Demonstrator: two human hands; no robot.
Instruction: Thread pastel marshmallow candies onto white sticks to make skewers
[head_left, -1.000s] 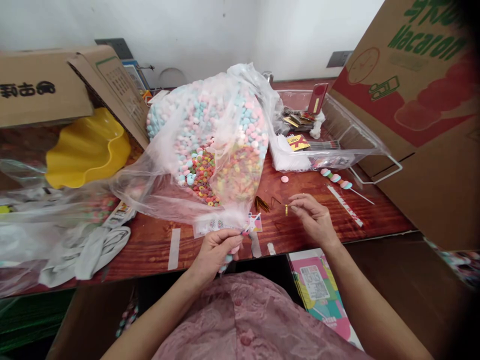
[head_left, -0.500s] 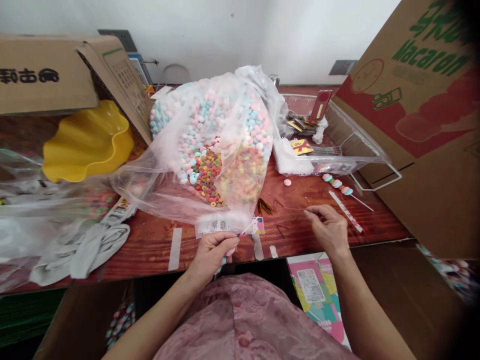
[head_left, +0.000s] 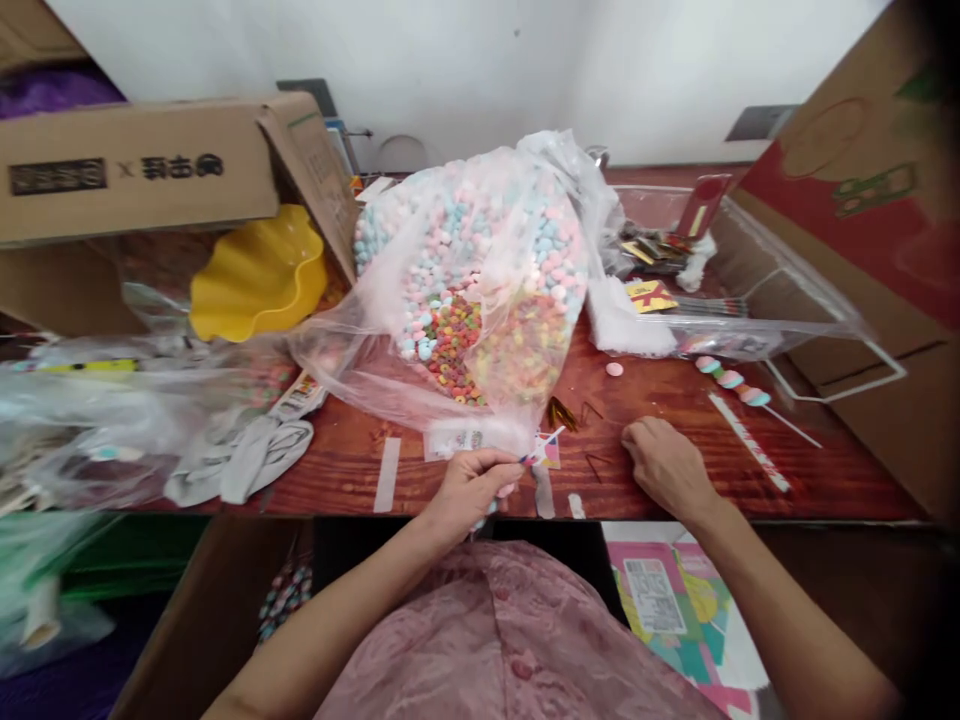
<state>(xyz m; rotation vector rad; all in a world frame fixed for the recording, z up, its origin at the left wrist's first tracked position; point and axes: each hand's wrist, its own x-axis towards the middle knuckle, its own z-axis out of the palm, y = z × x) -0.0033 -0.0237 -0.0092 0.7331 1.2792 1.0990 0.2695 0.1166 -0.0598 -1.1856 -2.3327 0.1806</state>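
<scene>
My left hand (head_left: 476, 492) is closed around a candy skewer (head_left: 508, 492) at the table's front edge. Its white stick (head_left: 553, 438) pokes out past my fingertips, with something blue and purple at its base; pink and pale blue pieces show under the fingers. My right hand (head_left: 667, 468) rests low over the table, fingers curled in; what they hold, if anything, is hidden. Between the hands lie a bundle of gold twist ties (head_left: 561, 413) and a few bent loose ones (head_left: 596, 465). Another candy skewer (head_left: 731, 380) lies beyond my right hand, beside a white-and-red strip (head_left: 750, 442).
A large clear bag (head_left: 465, 230) of pink and blue candies and colourful rings fills the middle. Right stand a clear plastic basket (head_left: 795, 270) and a tall carton (head_left: 862, 230). Left are an open carton (head_left: 187, 170), a yellow wavy bowl (head_left: 259, 280) and grey cloth (head_left: 251, 455).
The view has turned left, so everything sits further right. Against the table, my right hand has come left toward the twist ties, its fingers more curled. My left hand still holds the candy skewer.
</scene>
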